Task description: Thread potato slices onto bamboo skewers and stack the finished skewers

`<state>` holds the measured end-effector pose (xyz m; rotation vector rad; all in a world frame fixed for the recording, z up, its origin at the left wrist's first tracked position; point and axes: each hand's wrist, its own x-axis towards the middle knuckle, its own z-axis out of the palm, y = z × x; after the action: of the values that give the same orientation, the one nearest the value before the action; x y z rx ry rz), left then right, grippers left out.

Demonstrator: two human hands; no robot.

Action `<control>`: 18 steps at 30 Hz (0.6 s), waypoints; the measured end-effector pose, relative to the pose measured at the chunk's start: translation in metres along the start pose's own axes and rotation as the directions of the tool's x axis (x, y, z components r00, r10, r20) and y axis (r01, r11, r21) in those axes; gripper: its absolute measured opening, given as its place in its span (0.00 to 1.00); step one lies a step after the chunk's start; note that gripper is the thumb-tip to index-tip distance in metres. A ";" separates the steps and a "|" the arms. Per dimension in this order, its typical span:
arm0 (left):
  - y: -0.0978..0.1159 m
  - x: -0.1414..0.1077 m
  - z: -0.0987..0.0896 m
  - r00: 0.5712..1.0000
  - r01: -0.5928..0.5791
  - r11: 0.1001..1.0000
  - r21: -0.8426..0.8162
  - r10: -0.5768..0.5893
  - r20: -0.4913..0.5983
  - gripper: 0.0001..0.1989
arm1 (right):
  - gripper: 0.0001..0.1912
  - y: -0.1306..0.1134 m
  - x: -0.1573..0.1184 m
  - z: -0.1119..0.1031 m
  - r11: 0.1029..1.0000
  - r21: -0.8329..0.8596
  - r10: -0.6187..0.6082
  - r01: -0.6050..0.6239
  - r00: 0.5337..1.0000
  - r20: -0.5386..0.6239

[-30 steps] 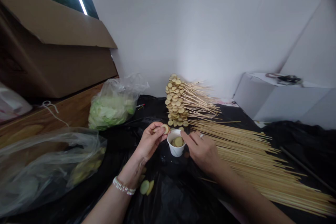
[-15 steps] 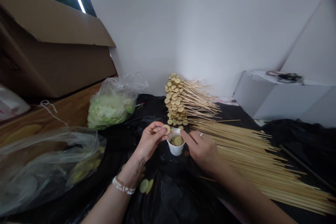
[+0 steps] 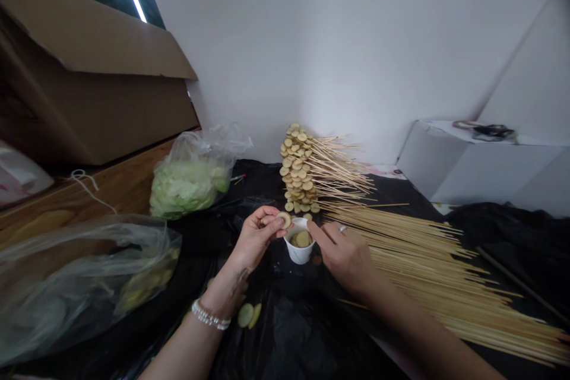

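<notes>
Head view: left hand pinches a potato slice at the fingertips; right hand open, forefinger just beside white cup holding more slices. Loaded skewers piled behind; many bare skewers left.

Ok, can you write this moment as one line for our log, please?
left hand: pinching round slice | right hand: beside paper cup | in cup: more slices | behind: skewered slices
</notes>
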<state>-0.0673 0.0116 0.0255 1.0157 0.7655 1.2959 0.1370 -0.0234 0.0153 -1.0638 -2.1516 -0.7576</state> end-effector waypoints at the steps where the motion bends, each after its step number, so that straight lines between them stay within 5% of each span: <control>1: 0.000 0.000 0.000 1.000 0.000 1.000 0.000 0.000 -0.002 0.14 | 0.16 0.000 0.000 0.000 1.000 0.000 -0.001 0.001 1.000 0.005; 18: 0.000 0.000 0.000 1.000 -0.017 1.000 0.023 0.017 0.002 0.13 | 0.15 -0.001 0.001 -0.001 1.000 -0.009 0.005 -0.005 1.000 0.003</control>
<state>-0.0669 0.0118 0.0252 1.0440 0.7738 1.3027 0.1356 -0.0243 0.0165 -1.0747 -2.1493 -0.7641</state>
